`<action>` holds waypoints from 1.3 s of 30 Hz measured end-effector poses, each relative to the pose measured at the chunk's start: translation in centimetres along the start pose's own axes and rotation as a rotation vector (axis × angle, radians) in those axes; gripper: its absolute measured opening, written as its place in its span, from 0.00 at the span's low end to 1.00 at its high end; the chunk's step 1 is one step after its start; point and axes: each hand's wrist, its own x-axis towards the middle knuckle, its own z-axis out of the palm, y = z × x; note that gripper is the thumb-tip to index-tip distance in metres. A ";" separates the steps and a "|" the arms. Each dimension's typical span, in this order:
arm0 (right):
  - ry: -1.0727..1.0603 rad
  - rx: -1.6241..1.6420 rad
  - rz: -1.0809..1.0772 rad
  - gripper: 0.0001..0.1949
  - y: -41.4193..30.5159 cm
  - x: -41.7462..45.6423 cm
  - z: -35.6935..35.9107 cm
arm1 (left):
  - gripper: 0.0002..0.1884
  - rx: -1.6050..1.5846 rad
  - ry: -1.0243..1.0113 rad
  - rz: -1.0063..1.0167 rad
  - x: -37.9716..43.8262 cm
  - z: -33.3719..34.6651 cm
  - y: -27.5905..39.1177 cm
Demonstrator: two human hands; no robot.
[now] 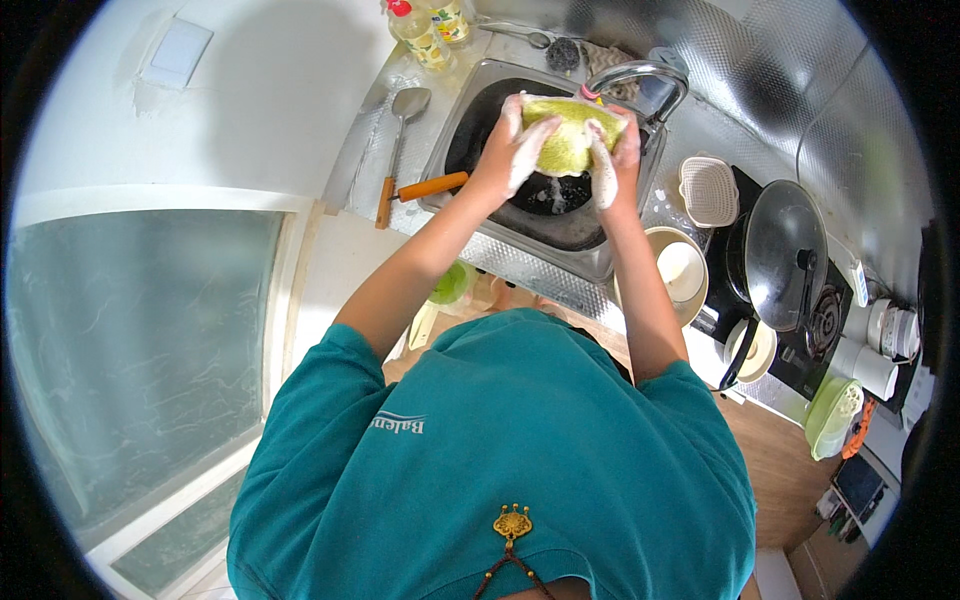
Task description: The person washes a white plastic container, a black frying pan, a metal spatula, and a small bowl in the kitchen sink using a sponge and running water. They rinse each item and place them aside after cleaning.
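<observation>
A soapy yellow-green cleaning cloth (566, 150) is stretched between my two hands above the sink. My left hand (517, 146) grips its left side, with white foam along the thumb and fingers. On the other side, my right hand (619, 154) holds the cloth with its foam-covered thumb on top. Beneath them, a dark pan (472, 139) sits in the steel sink (495, 69), partly hidden by my hands and the cloth. An orange handle (433, 187) reaches over the sink's left edge. Suds lie at the pan's bottom.
The curved faucet (637, 69) arches just behind my right hand. A metal spatula (399, 146) lies left of the sink, with bottles (420, 41) behind it. Right of the sink are a beige basket (708, 191), a bowl (701, 281) and a lidded pan (784, 255) on the cooktop.
</observation>
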 end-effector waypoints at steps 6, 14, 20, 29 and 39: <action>0.124 0.074 0.076 0.11 -1.5 0.0 3.8 | 0.16 0.449 0.046 0.158 -0.2 2.5 1.0; 0.225 0.520 0.284 0.08 0.4 1.8 2.4 | 0.13 -0.160 -0.019 0.010 1.3 1.1 -0.1; -0.005 -0.085 -0.116 0.06 0.1 1.4 2.9 | 0.12 0.521 0.023 0.276 2.0 0.4 -1.8; 0.076 -0.047 0.111 0.13 1.7 1.7 3.6 | 0.11 0.832 0.033 0.081 3.8 -0.3 -3.8; -0.245 0.638 0.438 0.10 3.5 2.9 -1.6 | 0.12 -0.513 -0.173 -0.247 2.4 -1.8 -1.4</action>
